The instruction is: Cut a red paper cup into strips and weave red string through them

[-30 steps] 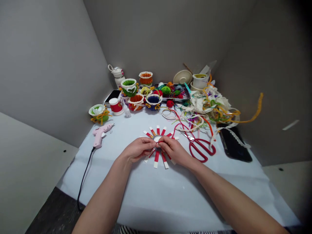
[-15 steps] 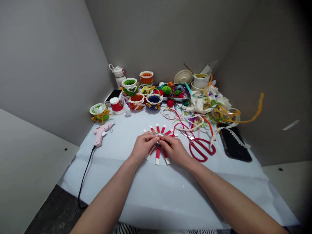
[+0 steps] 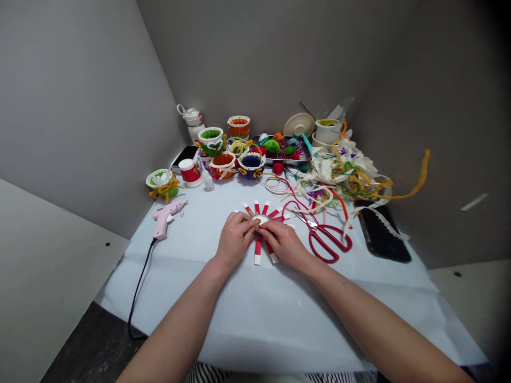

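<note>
A paper cup (image 3: pixel 257 251), cut into red strips with white ends, lies splayed out like a star on the table. Both hands meet over its round middle. My left hand (image 3: pixel 236 235) pinches at the base of the strips, its fingertips closed. From the other side my right hand (image 3: pixel 282 242) does the same, fingertips nearly touching the left ones. Red yarn (image 3: pixel 288 204) runs from the cup's right side back towards the pile; its end between the fingers is too small to make out. Red-handled scissors (image 3: pixel 328 243) lie just right of my right hand.
A pink glue gun (image 3: pixel 162 219) with a black cord lies left. Behind stand yarn-covered cups (image 3: pixel 251 166), a red paper cup (image 3: pixel 189 171), a glue bottle (image 3: pixel 207 180) and a tray of yarn balls (image 3: pixel 275 160). Tangled trims (image 3: pixel 351 170) and a phone (image 3: pixel 381 231) are right.
Both hands have shifted slightly over the cup's middle; my left hand now covers more of the lower left strips. The fingertips stay together at the centre.
</note>
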### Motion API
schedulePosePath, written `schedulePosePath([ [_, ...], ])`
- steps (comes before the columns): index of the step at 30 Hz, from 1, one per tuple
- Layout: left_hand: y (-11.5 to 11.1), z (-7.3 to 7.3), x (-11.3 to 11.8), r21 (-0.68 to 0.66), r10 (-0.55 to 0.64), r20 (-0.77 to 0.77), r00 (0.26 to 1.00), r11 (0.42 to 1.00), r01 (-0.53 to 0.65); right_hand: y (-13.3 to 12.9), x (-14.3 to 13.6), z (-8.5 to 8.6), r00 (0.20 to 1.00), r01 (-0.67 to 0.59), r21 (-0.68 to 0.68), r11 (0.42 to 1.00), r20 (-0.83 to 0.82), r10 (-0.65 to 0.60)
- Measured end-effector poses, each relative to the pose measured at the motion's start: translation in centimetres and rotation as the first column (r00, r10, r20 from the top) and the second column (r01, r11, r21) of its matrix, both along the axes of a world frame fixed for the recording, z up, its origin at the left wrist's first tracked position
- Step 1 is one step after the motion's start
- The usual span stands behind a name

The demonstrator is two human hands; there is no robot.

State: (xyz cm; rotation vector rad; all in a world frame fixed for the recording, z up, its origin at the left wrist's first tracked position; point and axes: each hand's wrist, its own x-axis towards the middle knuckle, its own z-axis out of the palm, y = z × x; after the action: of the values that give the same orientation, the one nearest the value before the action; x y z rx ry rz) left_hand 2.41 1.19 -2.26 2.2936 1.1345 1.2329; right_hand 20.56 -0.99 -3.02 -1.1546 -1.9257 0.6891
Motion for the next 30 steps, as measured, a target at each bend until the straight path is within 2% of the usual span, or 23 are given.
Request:
schedulePosePath([
  [3, -0.1, 0.1, 0.0, -0.031, 0.004, 0.036, 0.999, 1.0, -0.002, 0.0, 0.0, 0.0, 1.0, -0.006, -0.021, 1.0, -0.027, 0.006],
  [6, 0.0, 0.6, 0.0, -0.219, 0.021, 0.208, 0.978, 0.976, 0.025, 0.0, 0.0, 0.2, 0.996, -0.004, -0.049, 0.999, -0.086, 0.0],
  [9, 0.3, 1.2, -0.3, -0.376, 0.019, 0.369, 0.929, 0.917, 0.131, 0.1, -0.1, 0.4, 0.99, 0.027, -0.06, 0.998, -0.139, -0.035],
  [11, 0.4, 1.5, -0.6, -0.404, 0.018, 0.414, 0.91, 0.9, 0.166, 0.2, -0.1, 0.4, 0.983, 0.052, -0.066, 0.996, -0.174, -0.062],
  [13, 0.6, 1.4, -0.7, -0.419, 0.07, 0.421, 0.904, 0.899, 0.125, 0.3, -0.1, 0.3, 0.976, 0.071, -0.085, 0.994, -0.2, -0.087],
  [15, 0.6, 1.0, -0.6, -0.402, 0.142, 0.361, 0.922, 0.916, 0.016, 0.4, -0.1, 0.2, 0.97, 0.087, -0.122, 0.989, -0.216, -0.112],
  [17, 0.5, 0.4, -0.5, -0.308, 0.131, 0.227, 0.965, 0.95, -0.056, 0.4, -0.1, 0.0, 0.961, 0.093, -0.181, 0.979, -0.239, -0.136],
  [20, 0.3, -0.5, -0.1, -0.181, -0.036, -0.025, 0.999, 0.983, 0.031, 0.6, -0.1, -0.2, 0.95, 0.079, -0.26, 0.962, -0.272, -0.151],
  [22, 0.2, -0.9, 0.0, -0.203, -0.1, -0.131, 0.986, 0.976, 0.072, 0.7, 0.1, -0.4, 0.95, 0.071, -0.275, 0.959, -0.273, -0.149],
  [24, 0.3, -1.2, 0.1, -0.255, -0.111, -0.182, 0.977, 0.965, 0.062, 0.8, 0.3, -0.5, 0.954, 0.093, -0.272, 0.958, -0.25, -0.164],
  [30, 0.7, -1.1, -0.1, -0.33, -0.133, -0.217, 0.967, 0.942, 0.056, 1.9, 2.2, -0.4, 0.957, 0.235, -0.289, 0.928, -0.095, -0.272],
])
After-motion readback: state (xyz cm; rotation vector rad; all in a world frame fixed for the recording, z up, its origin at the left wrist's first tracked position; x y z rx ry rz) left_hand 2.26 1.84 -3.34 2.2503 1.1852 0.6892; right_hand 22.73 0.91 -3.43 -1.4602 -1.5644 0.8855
